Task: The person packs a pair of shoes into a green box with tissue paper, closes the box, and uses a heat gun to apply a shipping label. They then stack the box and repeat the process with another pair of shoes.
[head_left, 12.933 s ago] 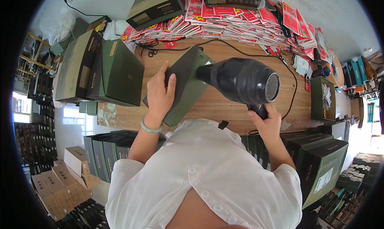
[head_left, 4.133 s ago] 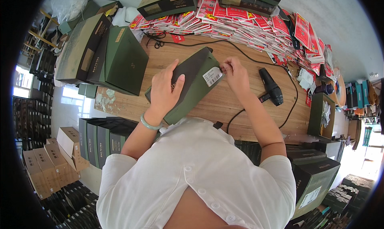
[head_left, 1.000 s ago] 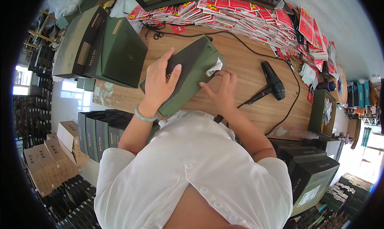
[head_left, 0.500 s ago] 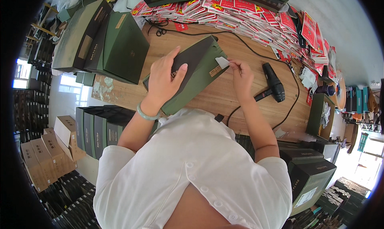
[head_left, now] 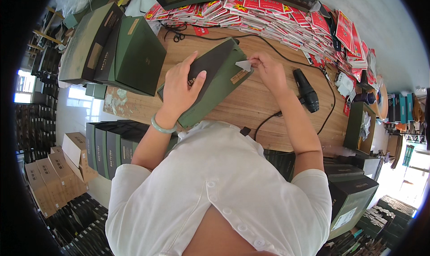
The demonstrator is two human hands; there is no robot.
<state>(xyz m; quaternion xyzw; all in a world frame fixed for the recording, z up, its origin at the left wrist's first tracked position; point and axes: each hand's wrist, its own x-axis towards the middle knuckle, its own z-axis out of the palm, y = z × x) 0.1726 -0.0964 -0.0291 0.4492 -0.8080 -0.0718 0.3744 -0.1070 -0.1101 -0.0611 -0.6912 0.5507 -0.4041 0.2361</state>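
Note:
A dark green and black cardboard box (head_left: 214, 91) lies slantwise in front of me, its near end against my white shirt. My left hand (head_left: 181, 83) rests flat on its black side, fingers stretched out and thumb apart. At the far right end of the box, my right hand (head_left: 264, 68) pinches the edge of a small white sticker (head_left: 243, 65). The sticker is partly raised off the green side, close to a tan label (head_left: 238, 76). Whether its other edge still clings to the box, I cannot tell.
A black hair dryer (head_left: 305, 91) and its cord lie right of the box. Red printed packets (head_left: 277, 23) are heaped along the table's far side. Large green boxes (head_left: 139, 54) stand at left. An opened green box (head_left: 358, 126) sits at the right edge.
My right hand has moved left and slightly away from me, its wrist turned more over, drawing the white sticker across the box. My left hand stays on the box, shifted slightly.

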